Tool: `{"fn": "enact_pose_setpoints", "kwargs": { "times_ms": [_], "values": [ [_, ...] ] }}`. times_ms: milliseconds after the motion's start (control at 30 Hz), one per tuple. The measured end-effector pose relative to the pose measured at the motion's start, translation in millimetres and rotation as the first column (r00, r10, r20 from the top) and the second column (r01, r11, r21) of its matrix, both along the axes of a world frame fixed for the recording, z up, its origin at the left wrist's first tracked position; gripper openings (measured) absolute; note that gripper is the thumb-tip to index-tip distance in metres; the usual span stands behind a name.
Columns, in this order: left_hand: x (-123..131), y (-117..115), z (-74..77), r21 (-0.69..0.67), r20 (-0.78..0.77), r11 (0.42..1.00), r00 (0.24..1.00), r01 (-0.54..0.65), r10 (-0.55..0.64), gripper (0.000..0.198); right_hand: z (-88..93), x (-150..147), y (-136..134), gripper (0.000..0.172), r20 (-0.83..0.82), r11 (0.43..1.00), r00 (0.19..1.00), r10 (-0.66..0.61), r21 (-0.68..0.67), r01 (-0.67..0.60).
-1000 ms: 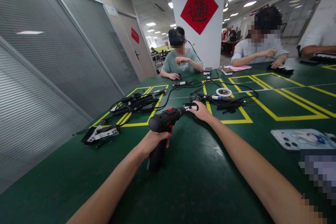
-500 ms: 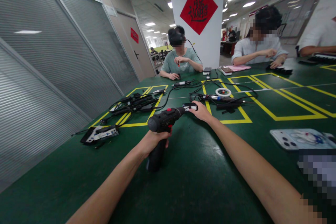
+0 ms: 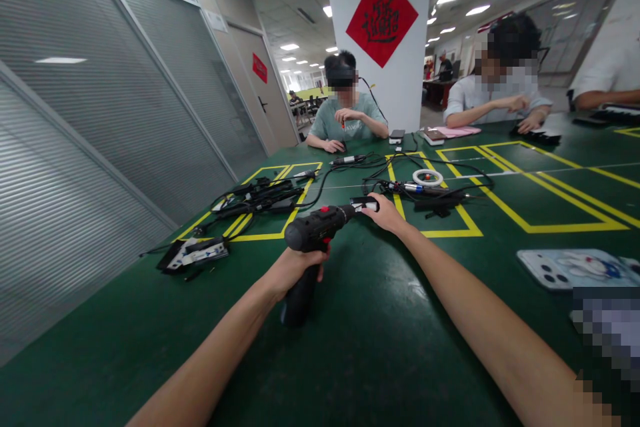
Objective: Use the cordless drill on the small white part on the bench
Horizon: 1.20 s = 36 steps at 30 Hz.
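Observation:
A black cordless drill (image 3: 313, 230) with red buttons stands upright over the green table, its chuck pointing away and to the right. My left hand (image 3: 300, 267) is wrapped round its grip. At the front of the drill, my right hand (image 3: 384, 213) grips a small black and white piece (image 3: 364, 204) between thumb and fingers. The drill's tip meets or overlaps this piece; whether it touches cannot be made out. Behind my right hand lie a soldering-iron-like tool with cables (image 3: 407, 188) and a white ring (image 3: 427, 177).
Black cables and tools (image 3: 260, 197) lie in a yellow-taped area at left, near a black and white part (image 3: 193, 253). A phone (image 3: 575, 268) rests at right. Across the green table (image 3: 370, 347) sit a person in a green shirt (image 3: 325, 117) and others in light shirts.
The view has shifted very slightly, so everything appears a little further right. Both hands keep their hold on the drill and the small piece, with no clear movement between them.

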<state>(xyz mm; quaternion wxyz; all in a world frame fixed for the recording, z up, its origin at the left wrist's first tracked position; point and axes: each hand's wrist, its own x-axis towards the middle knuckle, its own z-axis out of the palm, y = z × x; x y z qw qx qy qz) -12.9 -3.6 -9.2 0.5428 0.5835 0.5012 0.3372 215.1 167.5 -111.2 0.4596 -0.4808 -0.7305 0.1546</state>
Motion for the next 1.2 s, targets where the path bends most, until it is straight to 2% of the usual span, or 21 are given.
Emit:
{"fn": "enact_pose_setpoints", "kwargs": {
  "times_ms": [500, 833, 1200],
  "values": [
    [4.8, -3.0, 7.6, 0.061, -0.012, 0.995, 0.997, 0.081, -0.080, 0.022, 0.2, -0.6, 0.2, 0.046, 0.004, 1.000, 1.000, -0.002, 0.002, 0.002],
    [2.7, 0.9, 4.2, 0.100, -0.067, 0.993, 0.997, 0.055, -0.048, 0.019, 2.1, -2.0, -1.8, 0.044, 0.016, 1.000, 1.000, -0.019, 0.004, 0.019],
    [3.4, 0.8, 3.3, 0.085, -0.078, 0.995, 0.996, 0.041, -0.034, 0.014, -1.2, -0.2, 1.3, 0.049, 0.014, 1.000, 1.000, -0.004, -0.004, 0.004]
  ]
}}
